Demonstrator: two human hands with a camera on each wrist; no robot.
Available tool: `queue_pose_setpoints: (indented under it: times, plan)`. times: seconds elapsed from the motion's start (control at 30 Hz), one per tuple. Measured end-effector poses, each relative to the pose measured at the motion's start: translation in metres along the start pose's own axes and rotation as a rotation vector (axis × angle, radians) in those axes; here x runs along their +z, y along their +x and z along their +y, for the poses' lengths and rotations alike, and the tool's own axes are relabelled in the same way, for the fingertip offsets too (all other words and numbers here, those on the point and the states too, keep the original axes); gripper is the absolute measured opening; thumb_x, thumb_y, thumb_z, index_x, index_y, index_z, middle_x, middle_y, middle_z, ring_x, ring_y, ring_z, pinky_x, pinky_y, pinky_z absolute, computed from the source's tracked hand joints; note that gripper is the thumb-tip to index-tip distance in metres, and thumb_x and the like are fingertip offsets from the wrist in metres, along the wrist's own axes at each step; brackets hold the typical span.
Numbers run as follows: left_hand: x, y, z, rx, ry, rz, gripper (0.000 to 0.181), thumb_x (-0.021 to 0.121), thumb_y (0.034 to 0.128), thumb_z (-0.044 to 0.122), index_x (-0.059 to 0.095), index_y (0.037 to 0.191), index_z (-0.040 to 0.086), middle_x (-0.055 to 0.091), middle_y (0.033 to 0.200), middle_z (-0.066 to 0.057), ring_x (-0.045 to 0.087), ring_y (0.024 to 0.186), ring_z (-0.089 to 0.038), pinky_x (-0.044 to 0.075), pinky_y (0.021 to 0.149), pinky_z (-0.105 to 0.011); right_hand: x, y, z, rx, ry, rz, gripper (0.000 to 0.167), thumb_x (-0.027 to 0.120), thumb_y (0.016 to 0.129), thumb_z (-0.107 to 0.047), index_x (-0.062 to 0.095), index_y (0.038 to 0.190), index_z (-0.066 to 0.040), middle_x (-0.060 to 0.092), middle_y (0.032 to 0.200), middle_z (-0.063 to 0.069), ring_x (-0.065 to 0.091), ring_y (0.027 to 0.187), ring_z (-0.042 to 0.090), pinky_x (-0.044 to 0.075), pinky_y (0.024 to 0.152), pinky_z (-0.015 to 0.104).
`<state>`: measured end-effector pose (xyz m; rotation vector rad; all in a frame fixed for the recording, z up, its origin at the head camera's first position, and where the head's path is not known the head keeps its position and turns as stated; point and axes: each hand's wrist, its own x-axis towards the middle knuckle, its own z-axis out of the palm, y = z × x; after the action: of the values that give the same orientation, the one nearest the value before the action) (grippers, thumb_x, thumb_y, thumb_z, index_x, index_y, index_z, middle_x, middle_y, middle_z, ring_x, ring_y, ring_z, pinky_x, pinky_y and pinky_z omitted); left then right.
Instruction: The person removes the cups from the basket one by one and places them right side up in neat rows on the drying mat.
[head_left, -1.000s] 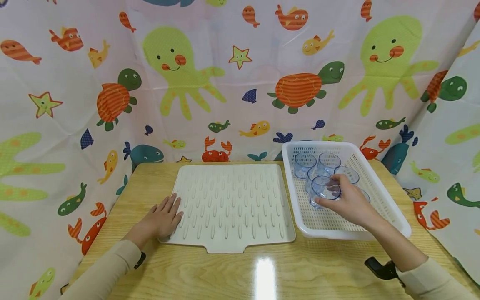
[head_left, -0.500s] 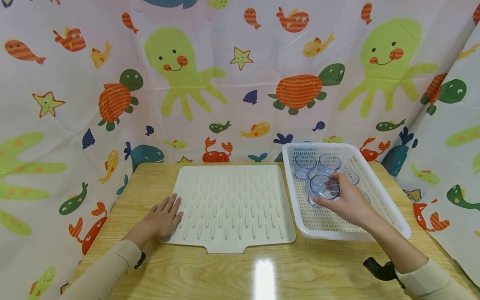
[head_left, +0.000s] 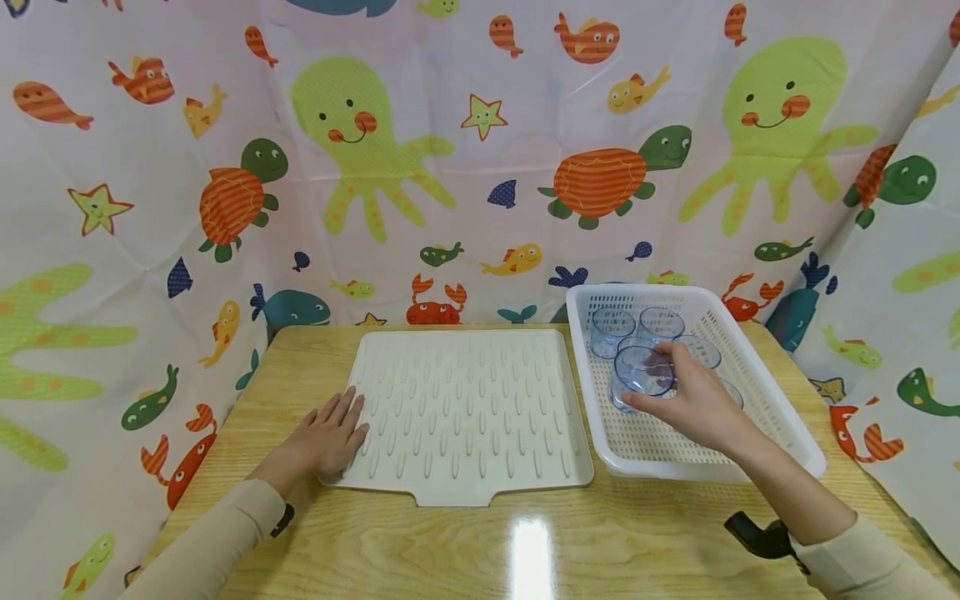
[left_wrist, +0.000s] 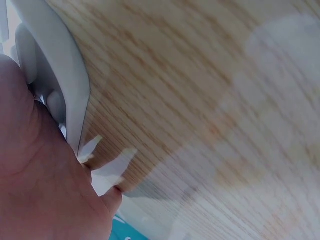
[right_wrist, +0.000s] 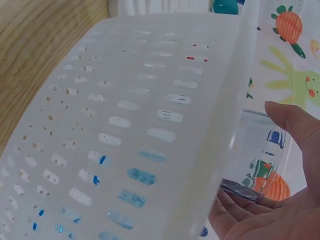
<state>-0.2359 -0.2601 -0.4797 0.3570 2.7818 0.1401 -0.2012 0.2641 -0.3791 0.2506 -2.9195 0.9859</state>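
Note:
A clear bluish drinking glass [head_left: 643,372] is gripped between the thumb and fingers of my right hand [head_left: 701,404], over the white plastic basket [head_left: 697,472]. In the right wrist view, the glass [right_wrist: 252,150] shows beyond the basket's perforated wall, thumb on one side and fingers on the other. Several similar glasses [head_left: 613,332] stand in the basket, partly hidden by the held one and by my hand. My left hand [head_left: 326,437] lies flat with its fingers on the left edge of a cream ridged tray [head_left: 465,408].
Tray and basket sit side by side on a wooden table [head_left: 352,542], the basket on the right. Behind and at both sides hangs a white curtain [head_left: 480,208] printed with sea animals. The basket's raised rim surrounds the glasses.
My right hand has shifted slightly left and up with the glass in its grip. The left hand has stayed on the tray edge.

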Motion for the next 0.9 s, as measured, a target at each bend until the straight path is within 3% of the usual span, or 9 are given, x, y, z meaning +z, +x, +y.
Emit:
queue_pose_setpoints:
  times: [0.9]
  plan:
    - [-0.001, 0.000, -0.002, 0.010, -0.025, -0.005, 0.069, 0.028, 0.1116, 0.042, 0.012, 0.163, -0.001, 0.001, 0.170, -0.024, 0.003, 0.155, -0.046, 0.008, 0.119, -0.069, 0.002, 0.002, -0.021, -0.034, 0.059, 0.000, 0.095, 0.080, 0.087, -0.047, 0.034, 0.152, 0.005, 0.047, 0.147, 0.029, 0.055, 0.125, 0.046, 0.046, 0.100, 0.066]
